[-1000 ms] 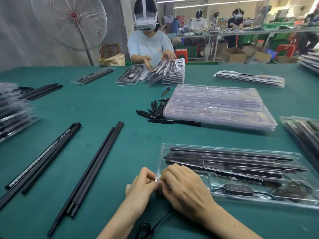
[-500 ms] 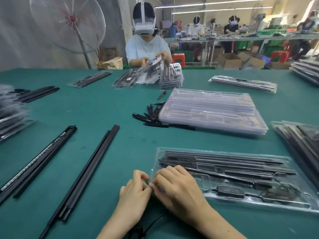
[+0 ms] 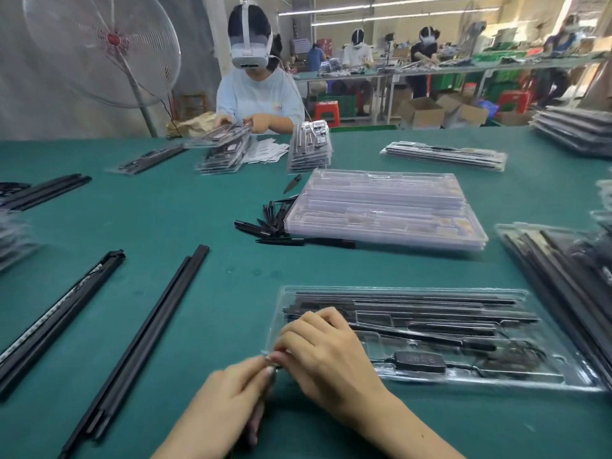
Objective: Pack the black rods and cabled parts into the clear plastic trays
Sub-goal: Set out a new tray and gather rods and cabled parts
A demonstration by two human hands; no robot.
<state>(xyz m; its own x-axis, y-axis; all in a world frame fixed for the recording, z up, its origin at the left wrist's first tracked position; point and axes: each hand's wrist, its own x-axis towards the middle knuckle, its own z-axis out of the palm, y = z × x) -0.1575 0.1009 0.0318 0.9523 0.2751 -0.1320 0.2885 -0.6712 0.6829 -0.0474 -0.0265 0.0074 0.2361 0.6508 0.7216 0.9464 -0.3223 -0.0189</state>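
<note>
1. Near edge of the green table (image 3: 205, 207): the left hand (image 3: 228, 392) and right hand (image 3: 326, 352) meet fingertip to fingertip at the near-left corner of a clear plastic tray (image 3: 569, 369), both pinching something small there; what it is cannot be told.
2. The tray already holds black rods (image 3: 404, 298) along its far side and a cabled part (image 3: 419, 361) along its near side.
3. Loose rods (image 3: 139, 346) lie to the left; a stack of empty trays (image 3: 384, 207) sits farther back.
</note>
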